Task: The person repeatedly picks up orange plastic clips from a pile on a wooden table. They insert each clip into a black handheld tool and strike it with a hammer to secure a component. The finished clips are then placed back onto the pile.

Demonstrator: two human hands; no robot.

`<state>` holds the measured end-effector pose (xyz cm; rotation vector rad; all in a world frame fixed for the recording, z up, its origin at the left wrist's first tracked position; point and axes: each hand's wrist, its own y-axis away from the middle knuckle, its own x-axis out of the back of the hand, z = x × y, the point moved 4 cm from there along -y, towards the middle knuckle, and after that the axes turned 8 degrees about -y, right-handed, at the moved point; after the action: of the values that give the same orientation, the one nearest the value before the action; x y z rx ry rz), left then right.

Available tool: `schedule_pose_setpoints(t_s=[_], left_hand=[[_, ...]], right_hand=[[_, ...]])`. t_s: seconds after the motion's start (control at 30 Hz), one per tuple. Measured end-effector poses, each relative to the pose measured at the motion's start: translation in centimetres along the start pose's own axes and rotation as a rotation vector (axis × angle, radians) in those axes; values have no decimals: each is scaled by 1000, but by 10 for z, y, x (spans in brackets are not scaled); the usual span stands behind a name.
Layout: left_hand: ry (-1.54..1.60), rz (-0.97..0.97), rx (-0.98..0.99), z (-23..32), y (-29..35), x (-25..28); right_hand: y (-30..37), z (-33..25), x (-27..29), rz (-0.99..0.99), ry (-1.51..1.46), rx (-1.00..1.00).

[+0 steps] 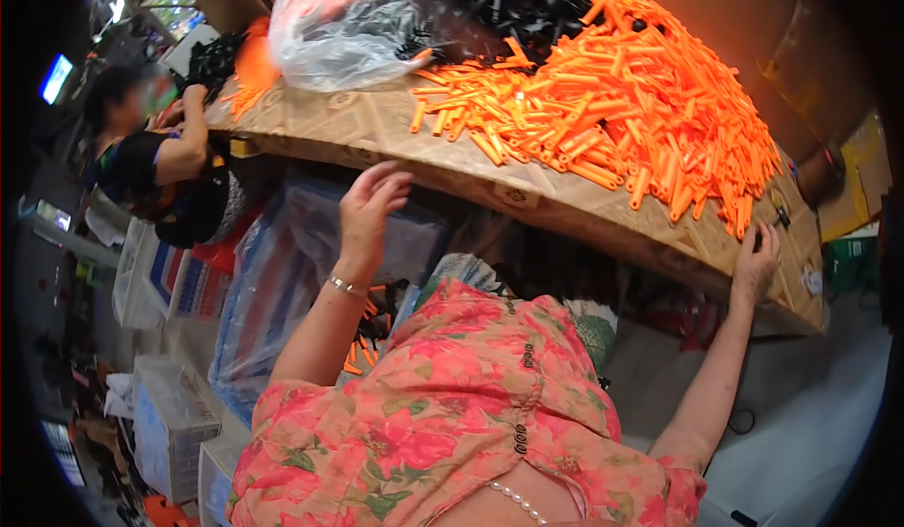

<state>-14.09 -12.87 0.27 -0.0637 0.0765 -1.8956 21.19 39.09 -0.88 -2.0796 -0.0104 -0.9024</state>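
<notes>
A big heap of orange plastic tube-like pieces (650,103) covers the right part of the table (377,127). Behind it lies a pile of black plastic parts (508,4). My left hand (370,209) hovers just off the table's front edge, with its fingers loosely bent and slightly apart; nothing shows in it. At the table's right end, my right hand (756,261) is beside the lowest orange pieces, thumb and fingertips drawn together. A dark spot shows between those fingers, too small to name. A small black part (782,214) lies on the tabletop close by.
A clear plastic bag (344,47) stands on the table's back left. Below my left arm is a blue crate lined with plastic (282,282), with orange and black pieces beside it. Another person (160,160) works at the far left. Cardboard (852,178) borders the right end.
</notes>
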Motion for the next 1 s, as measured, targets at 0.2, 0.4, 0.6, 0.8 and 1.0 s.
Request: schedule_pose_setpoints(t_s=[0.2, 0.4, 0.6, 0.8, 1.0], left_hand=[[-418, -257, -596, 54, -66, -143], [-857, -58, -1030, 60, -124, -217], [-1156, -150, -910, 44, -134, -250], [-967, -89, -764, 32, -133, -246], [-823, -47, -550, 24, -151, -244]], right_hand=[[4, -4, 6, -24, 24, -29], [4, -21, 10, 4, 44, 7], [5, -15, 7, 8, 7, 19], [6, -21, 9, 24, -8, 37], [4, -22, 9, 21, 11, 42]])
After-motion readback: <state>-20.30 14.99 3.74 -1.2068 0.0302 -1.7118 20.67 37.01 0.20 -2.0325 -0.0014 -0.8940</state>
